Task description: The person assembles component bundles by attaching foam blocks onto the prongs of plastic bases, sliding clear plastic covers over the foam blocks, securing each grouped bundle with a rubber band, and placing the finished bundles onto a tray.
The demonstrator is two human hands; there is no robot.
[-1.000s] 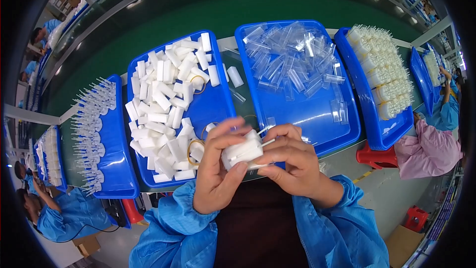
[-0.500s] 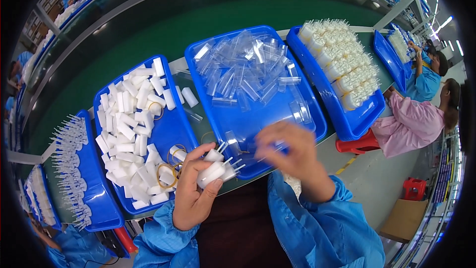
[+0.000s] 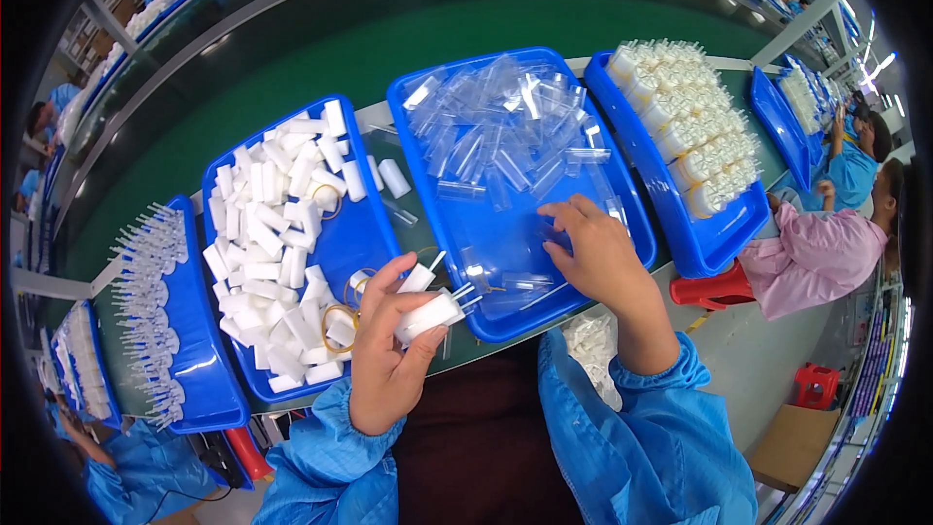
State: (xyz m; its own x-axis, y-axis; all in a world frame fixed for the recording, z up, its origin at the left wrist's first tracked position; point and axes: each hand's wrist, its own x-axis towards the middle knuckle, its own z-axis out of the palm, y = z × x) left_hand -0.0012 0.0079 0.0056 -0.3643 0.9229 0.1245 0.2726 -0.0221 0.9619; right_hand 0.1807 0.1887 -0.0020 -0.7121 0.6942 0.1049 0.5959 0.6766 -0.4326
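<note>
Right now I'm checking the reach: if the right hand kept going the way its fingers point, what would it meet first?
Probably the clear plastic sleeves in the middle blue tray; the right hand already lies over that tray, though depth is unclear.

Four trays sat side by side before the conveyor belt. From left: the tray of pronged parts, the tray of plug bodies, the tray of sleeves, the tray of stacked parts.
</note>
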